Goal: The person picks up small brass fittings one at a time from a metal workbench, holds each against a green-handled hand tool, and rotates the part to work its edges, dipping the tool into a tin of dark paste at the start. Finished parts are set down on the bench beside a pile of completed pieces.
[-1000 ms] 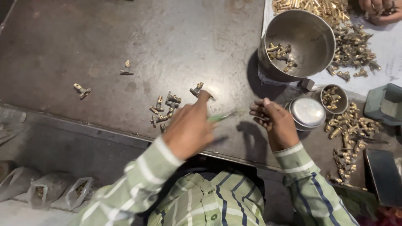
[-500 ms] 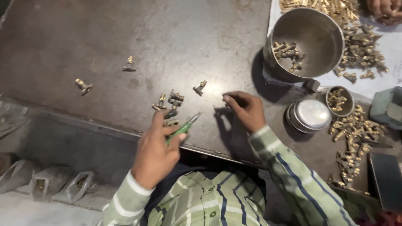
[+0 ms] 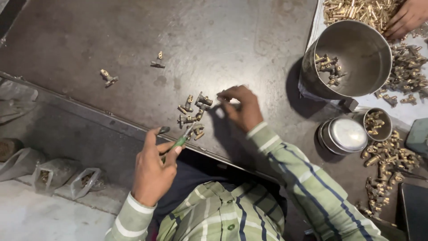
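The left hand (image 3: 154, 172) is closed around a green-handled tool (image 3: 178, 143) at the near edge of the desk (image 3: 111, 35); the tool tip points into a small cluster of brass fittings (image 3: 194, 114) lying just inside that edge. The right hand (image 3: 240, 107) rests on the desk just beside the cluster, fingers curled with the fingertips pinched together; whether a fitting sits between them cannot be told.

Containers:
- A large steel bowl (image 3: 356, 49) stands tilted toward the far right corner of the desk. It holds a small clump of brass fittings (image 3: 327, 69) against its left inner wall; the remainder of the interior shows bare metal.
- A small steel cup (image 3: 378, 125) stands near the right edge, below the bowl, holding a few brass fittings.
- A stack of shallow steel dishes (image 3: 343, 135) sits touching or just beside the cup, on its left; the top dish shows no contents.

Loose brass fittings lie in a heap (image 3: 388, 158) near the right edge, below the cup. Two stray fittings (image 3: 108, 77) (image 3: 158, 60) lie well apart from the cluster, toward the left part of the desk.

Another person's hand (image 3: 408, 18) rests on a pile of brass parts (image 3: 361, 9) at the far right corner. Clear bags (image 3: 53, 172) lie on the floor beyond the near edge.
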